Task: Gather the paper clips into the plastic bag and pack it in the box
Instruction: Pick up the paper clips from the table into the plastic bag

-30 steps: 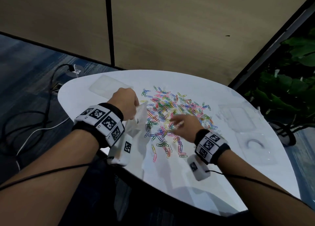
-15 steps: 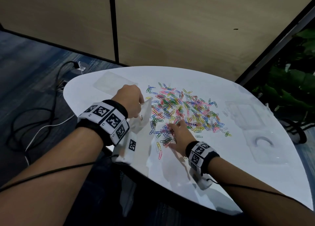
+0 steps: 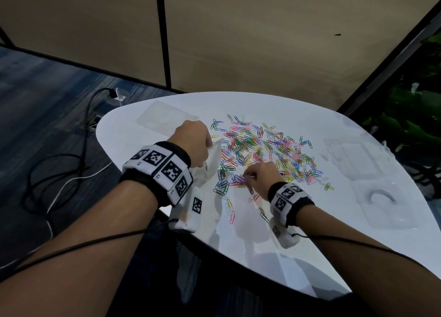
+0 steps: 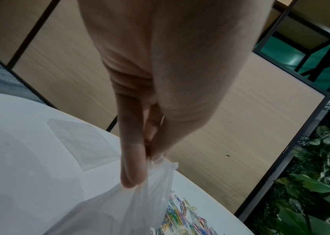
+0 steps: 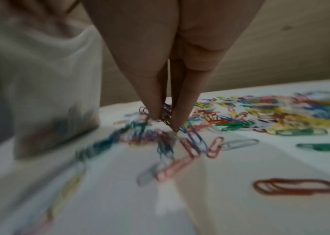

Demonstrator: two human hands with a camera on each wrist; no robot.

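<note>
Several coloured paper clips [image 3: 265,152] lie scattered over the middle of the white table [image 3: 310,245]. My left hand [image 3: 193,144] pinches the top edge of a clear plastic bag [image 3: 212,163] and holds it up at the pile's left side; the left wrist view shows the bag [image 4: 140,206] hanging below the fingertips [image 4: 132,178]. My right hand [image 3: 259,175] is at the near edge of the pile, its fingertips [image 5: 177,120] pinching a small bunch of paper clips [image 5: 165,114] off the table. The clear plastic box [image 3: 353,156] lies at the right.
A flat clear lid or sheet [image 3: 164,118] lies at the table's far left. Another clear tray [image 3: 381,199] sits near the right edge. Cables [image 3: 59,168] run over the floor to the left; plants [image 3: 415,116] stand at the right. A wall panel is behind the table.
My right hand drew back from the middle of the pile toward its near left edge and closed its fingertips on a few clips. The left hand kept holding the bag.
</note>
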